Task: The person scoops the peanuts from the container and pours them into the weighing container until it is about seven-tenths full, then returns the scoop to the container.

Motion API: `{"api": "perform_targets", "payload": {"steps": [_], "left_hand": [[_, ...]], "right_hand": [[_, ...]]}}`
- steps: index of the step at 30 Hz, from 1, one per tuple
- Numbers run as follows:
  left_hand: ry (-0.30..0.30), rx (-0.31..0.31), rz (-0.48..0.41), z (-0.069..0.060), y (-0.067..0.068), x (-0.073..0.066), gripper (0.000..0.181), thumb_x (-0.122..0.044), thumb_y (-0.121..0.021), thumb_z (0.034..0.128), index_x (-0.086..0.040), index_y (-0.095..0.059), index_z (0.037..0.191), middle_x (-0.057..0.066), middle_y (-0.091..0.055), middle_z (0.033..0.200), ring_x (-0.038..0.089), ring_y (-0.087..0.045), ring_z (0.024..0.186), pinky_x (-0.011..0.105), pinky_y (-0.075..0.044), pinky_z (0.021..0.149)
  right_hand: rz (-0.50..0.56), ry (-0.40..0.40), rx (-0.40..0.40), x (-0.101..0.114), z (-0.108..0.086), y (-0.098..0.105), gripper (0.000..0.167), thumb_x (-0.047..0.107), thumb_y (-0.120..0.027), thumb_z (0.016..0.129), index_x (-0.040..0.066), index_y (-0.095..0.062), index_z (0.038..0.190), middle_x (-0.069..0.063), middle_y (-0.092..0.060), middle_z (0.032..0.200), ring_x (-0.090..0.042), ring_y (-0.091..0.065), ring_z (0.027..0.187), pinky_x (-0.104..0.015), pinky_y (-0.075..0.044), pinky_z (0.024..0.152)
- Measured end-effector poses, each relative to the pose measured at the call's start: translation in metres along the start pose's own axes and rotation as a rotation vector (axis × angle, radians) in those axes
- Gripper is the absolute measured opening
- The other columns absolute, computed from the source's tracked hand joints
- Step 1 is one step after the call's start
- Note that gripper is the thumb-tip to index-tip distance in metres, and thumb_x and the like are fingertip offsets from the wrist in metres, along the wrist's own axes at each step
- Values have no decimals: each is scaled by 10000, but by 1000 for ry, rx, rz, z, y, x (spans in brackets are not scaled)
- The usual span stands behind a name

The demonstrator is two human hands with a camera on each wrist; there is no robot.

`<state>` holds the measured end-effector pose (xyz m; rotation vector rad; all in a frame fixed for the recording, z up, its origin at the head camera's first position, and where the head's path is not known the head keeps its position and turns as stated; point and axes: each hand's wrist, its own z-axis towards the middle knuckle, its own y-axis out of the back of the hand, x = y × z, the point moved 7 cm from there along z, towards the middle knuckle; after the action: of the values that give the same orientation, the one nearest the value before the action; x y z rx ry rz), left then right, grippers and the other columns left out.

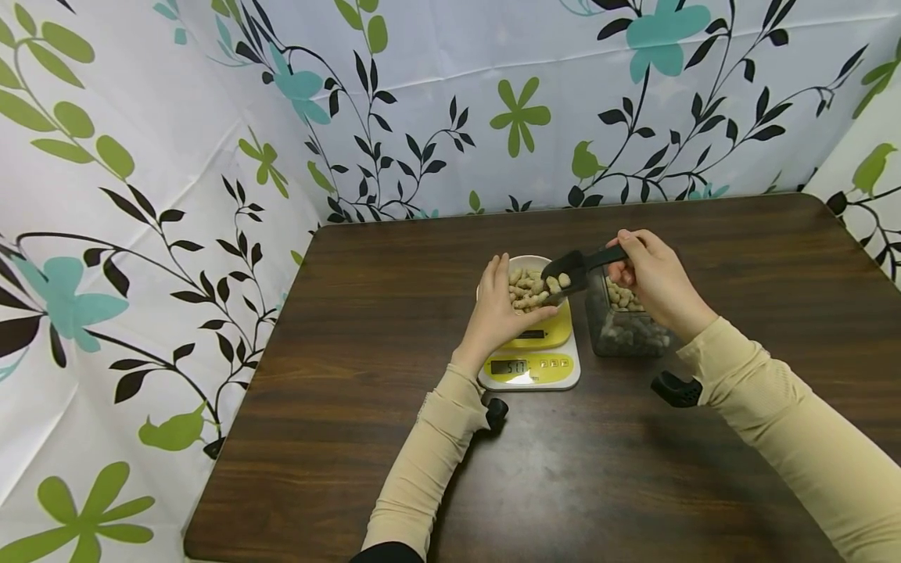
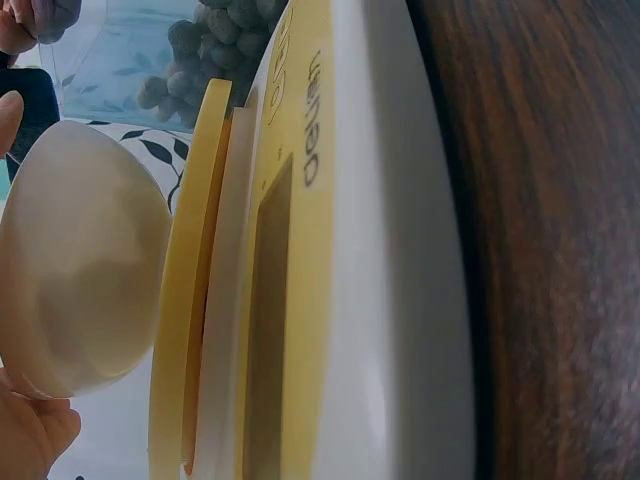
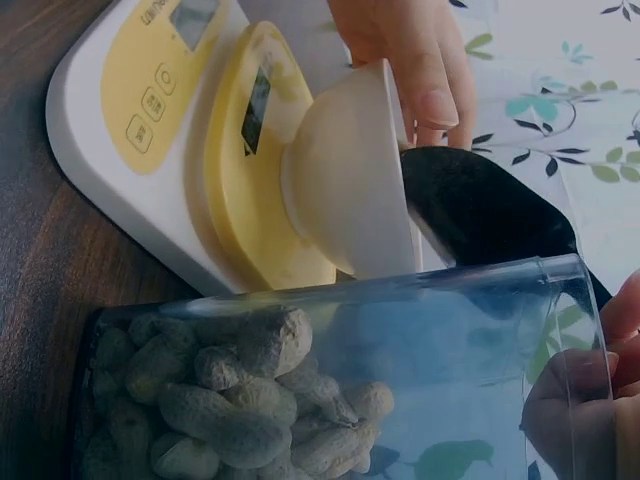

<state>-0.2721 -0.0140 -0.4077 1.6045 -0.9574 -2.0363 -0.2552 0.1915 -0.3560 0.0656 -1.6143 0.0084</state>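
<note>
A white bowl (image 2: 90, 270) of unshelled peanuts (image 1: 524, 289) sits on a yellow-and-white kitchen scale (image 1: 572, 375). My left hand (image 1: 493, 313) holds the bowl from its near left side, fingers along the left and thumb across the front. Between thumb and fingers, my right hand (image 1: 655, 277) pinches the handle of a black scoop (image 1: 576, 268). The scoop tilts down to the left over the bowl's right rim, with a few peanuts at its lip. Right of the scale, under my right hand, stands a clear container (image 3: 470, 330) with more peanuts (image 3: 230, 400) in it.
All of this stands on a dark brown wooden table (image 1: 338, 375). A white curtain (image 1: 436, 94) with leaf and bird prints hangs behind it and along the left. Digits show on the scale's display (image 1: 509, 367).
</note>
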Motion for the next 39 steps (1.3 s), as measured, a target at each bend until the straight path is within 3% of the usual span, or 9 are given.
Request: {"api": "perform_targets", "payload": {"steps": [8,24,39], "left_hand": [[-1,4,19,1,1,0,1131,-584,-722,704,-183,-50,1520,95,-68,1575,284,-124,1453,506,-297,1112],[1,-1,6,-1,1,2,1121,-574,-729,702,-171,-75,1519,100,-78,1573,279,-106,1456,500,-294,1115],[-2,-1,28,-1,5,1,1108,-575,-717,716,-150,-82,1518,100,-73,1575,267,-90,1462,501,-278,1124]], "right_hand": [[169,34,-12,4,-2,3,372,428,-452,948,81,-457,1084,49,-514,635,-75,-422,598,-188,-366,551],[284,64,-37,6,-4,7,361,399,-453,954,60,-436,1077,40,-514,629,-77,-382,590,-205,-362,572],[293,54,-24,7,-5,6,372,403,-440,958,56,-422,1092,40,-506,623,-83,-372,586,-213,-351,566]]}}
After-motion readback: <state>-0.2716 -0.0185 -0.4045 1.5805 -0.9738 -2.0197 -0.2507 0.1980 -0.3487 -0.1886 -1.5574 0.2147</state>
